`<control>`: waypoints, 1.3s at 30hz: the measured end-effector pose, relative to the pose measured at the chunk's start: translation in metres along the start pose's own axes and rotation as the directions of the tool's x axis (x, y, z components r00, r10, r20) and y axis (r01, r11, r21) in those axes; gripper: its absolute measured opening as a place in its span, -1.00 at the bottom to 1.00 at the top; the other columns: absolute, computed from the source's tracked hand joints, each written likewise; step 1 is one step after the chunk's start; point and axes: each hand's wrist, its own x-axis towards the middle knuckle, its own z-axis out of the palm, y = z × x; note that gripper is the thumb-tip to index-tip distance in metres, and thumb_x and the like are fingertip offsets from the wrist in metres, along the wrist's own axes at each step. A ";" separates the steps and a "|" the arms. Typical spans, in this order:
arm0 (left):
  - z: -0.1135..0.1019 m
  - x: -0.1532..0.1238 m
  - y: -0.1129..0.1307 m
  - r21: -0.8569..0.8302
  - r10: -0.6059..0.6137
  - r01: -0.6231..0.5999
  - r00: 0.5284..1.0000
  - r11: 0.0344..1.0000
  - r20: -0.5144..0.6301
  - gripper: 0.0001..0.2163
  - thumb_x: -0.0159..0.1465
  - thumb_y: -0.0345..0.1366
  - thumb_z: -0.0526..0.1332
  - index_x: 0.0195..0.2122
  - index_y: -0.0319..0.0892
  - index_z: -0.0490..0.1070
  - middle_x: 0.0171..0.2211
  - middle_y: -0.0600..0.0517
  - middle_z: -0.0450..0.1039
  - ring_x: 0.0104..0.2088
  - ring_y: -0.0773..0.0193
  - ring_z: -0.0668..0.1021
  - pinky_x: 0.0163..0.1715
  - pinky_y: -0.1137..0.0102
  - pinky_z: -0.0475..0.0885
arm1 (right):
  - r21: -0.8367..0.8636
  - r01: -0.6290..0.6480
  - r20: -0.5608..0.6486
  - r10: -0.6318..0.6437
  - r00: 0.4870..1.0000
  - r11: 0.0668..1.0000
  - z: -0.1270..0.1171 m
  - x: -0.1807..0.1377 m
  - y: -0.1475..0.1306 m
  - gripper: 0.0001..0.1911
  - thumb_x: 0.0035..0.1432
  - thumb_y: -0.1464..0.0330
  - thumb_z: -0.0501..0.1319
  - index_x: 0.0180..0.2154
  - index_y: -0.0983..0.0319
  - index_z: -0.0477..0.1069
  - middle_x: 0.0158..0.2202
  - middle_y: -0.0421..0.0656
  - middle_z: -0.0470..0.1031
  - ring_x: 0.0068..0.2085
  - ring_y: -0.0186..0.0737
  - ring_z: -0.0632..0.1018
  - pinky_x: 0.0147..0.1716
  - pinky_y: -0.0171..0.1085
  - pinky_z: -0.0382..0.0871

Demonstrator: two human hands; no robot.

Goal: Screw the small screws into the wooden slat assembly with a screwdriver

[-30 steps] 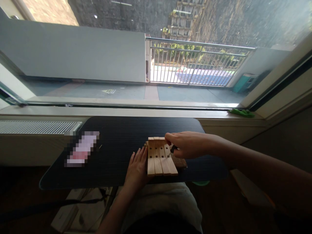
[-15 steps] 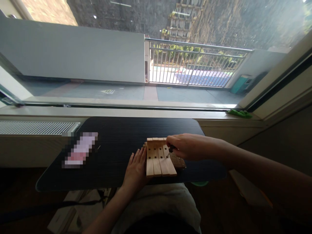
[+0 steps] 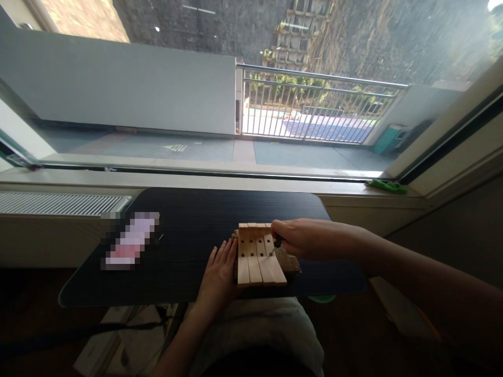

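Several pale wooden slats [image 3: 251,269] lie side by side on a brown block [image 3: 291,266] near the table's front edge. Two rows of dark round screw heads or holes cross the slats. My left hand [image 3: 218,269] rests along the left side of the block, fingers stretched out and touching its edge. My right hand [image 3: 301,238] is closed around a small screwdriver [image 3: 277,243] with a dark handle. Its thin shaft slants down to the front dark spot on the rightmost slat. Most of the handle is hidden by my fingers.
The black table [image 3: 188,209] stands against the window sill [image 3: 220,181]. On its left lies a blurred pinkish flat object [image 3: 131,238], with a thin small stick [image 3: 161,236] beside it. A green cloth [image 3: 387,186] is on the sill, and a white radiator [image 3: 63,203] is at left.
The view has shifted slightly. My right hand stays at the rightmost slat with the screwdriver, its grip looking slightly turned. The left hand keeps its place against the block.
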 end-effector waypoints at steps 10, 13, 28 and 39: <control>0.000 0.000 -0.001 -0.016 -0.011 0.011 1.000 1.000 -0.009 -0.03 0.10 -0.19 0.34 0.44 -0.20 -0.21 0.34 -0.30 0.21 0.32 -0.15 0.32 0.30 -0.01 0.16 | 0.132 -0.068 -0.076 0.078 0.994 0.989 -0.001 -0.007 -0.001 -0.85 0.28 0.41 0.06 -0.26 0.07 0.35 -0.29 -0.06 0.55 -0.35 -0.06 0.50 -0.39 -0.14 0.24; 0.000 0.001 -0.001 -0.020 -0.020 0.020 1.000 1.000 -0.013 -0.03 0.11 -0.16 0.36 0.44 -0.19 -0.19 0.34 -0.28 0.22 0.32 -0.14 0.32 0.30 0.00 0.18 | 0.153 -0.067 -0.078 0.080 0.994 0.986 0.000 -0.005 -0.002 -0.86 0.28 0.39 0.07 -0.25 0.05 0.36 -0.29 -0.05 0.56 -0.34 -0.04 0.51 -0.39 -0.12 0.25; -0.002 0.001 0.000 -0.027 -0.033 0.033 0.999 0.999 0.003 -0.04 0.09 -0.16 0.38 0.43 -0.22 -0.13 0.33 -0.29 0.23 0.31 -0.13 0.33 0.29 -0.01 0.20 | 0.090 -0.091 -0.050 0.096 0.994 0.992 0.000 0.006 0.005 -0.90 0.32 0.33 0.07 -0.17 0.12 0.35 -0.32 -0.07 0.55 -0.38 -0.08 0.50 -0.43 -0.16 0.21; 0.002 0.000 -0.002 -0.024 -0.027 0.027 0.999 0.999 -0.024 -0.04 0.09 -0.11 0.38 0.43 -0.21 -0.11 0.32 -0.29 0.24 0.30 -0.15 0.34 0.28 -0.02 0.22 | 0.032 -0.094 -0.071 0.096 0.993 0.995 0.006 0.009 0.008 -0.86 0.36 0.28 0.10 -0.11 0.16 0.36 -0.27 -0.03 0.57 -0.31 -0.06 0.56 -0.42 -0.19 0.21</control>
